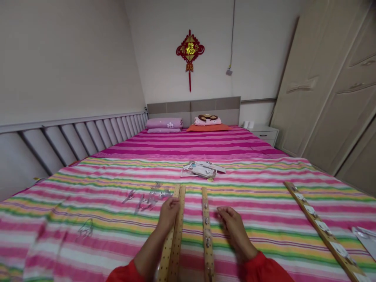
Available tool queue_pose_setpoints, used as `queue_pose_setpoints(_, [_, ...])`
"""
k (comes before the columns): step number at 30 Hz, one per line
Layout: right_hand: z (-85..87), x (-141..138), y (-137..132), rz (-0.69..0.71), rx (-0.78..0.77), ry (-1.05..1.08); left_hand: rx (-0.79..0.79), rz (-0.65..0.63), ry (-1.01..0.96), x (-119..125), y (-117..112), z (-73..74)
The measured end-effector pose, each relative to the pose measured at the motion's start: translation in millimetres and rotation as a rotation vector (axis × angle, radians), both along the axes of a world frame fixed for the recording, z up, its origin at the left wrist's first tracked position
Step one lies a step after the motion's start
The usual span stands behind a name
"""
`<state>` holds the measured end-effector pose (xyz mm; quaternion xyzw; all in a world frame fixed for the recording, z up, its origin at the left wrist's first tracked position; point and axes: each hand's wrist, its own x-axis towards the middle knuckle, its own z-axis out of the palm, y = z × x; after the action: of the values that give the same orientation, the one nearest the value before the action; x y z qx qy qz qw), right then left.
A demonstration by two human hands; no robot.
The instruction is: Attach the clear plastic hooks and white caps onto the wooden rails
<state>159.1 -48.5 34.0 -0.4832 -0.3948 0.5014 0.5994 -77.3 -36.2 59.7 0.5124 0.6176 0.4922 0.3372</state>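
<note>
Two perforated wooden strips (176,231) lie side by side on the striped bed cover in front of me. My left hand (168,214) rests on their upper part with its fingers curled over them. A third wooden strip (207,231) with small metal pieces on it lies just to the right. My right hand (233,221) lies on the cover beside that strip, fingers bent, nothing visible in it. A scatter of small clear packets (149,197) sits left of the strips.
Another wooden strip (320,225) with clear packets on it lies diagonally at the right. A pile of flat packets (202,169) sits mid-bed. Pillows (164,124) lie at the headboard, a nightstand (264,133) and wardrobe (337,86) stand right, a padded wall panel (73,139) left.
</note>
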Motion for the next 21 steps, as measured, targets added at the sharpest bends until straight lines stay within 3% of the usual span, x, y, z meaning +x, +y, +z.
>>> queue_pose_setpoints(6, [-26.5,7.3,-35.2,-0.071,0.035,-0.039,0.127,0.454,0.038,-118.6,-20.6,-11.9])
queue_pose_setpoints(10, [-31.7,4.1,-40.1,-0.037,0.102,-0.201,0.107,0.673,0.122,-170.6,-20.6,-16.2])
queue_pose_setpoints(15, [-27.3,-0.3,-40.3,-0.027,0.147,-0.337,0.069,0.77,0.264,-198.8,-14.3,-15.8])
queue_pose_setpoints(21, [-32.9,-0.8,-39.4,-0.035,0.148,-0.383,0.039,0.805,0.4,-206.7,-7.1,-23.7])
